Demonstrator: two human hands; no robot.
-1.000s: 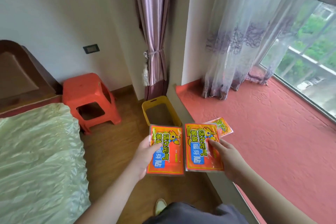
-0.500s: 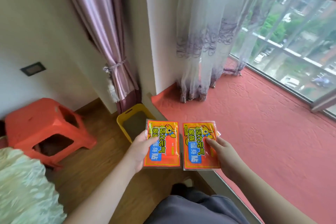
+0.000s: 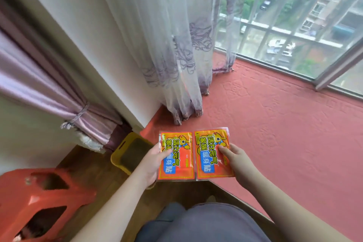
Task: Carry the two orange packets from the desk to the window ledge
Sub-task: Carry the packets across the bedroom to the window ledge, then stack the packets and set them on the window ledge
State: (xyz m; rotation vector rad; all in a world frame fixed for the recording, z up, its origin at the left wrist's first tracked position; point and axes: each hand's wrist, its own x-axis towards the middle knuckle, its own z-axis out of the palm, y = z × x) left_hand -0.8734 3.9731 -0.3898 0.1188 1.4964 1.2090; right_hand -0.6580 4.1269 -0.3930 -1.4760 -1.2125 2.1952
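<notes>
Two flat orange packets with green and blue print are held side by side over the near left corner of the red window ledge [image 3: 275, 133]. My left hand [image 3: 152, 161] grips the left orange packet [image 3: 177, 161] by its left edge, thumb on top. My right hand [image 3: 235, 160] grips the right orange packet [image 3: 211, 155] by its right side, thumb on its face. Both packets lie almost level with the ledge surface; I cannot tell whether they touch it.
A sheer patterned curtain [image 3: 176, 65] hangs onto the ledge just beyond the packets. A yellow bin [image 3: 127, 153] stands on the wooden floor left of the ledge, an orange stool [image 3: 39, 198] further left. A tied purple curtain [image 3: 59, 100] hangs by the wall. Window glass [image 3: 294, 25] bounds the ledge's far side.
The view has swung right and closer to the ledge. Both hands have carried the packets forward over the ledge's corner. A third packet seen on the ledge earlier is now out of sight.
</notes>
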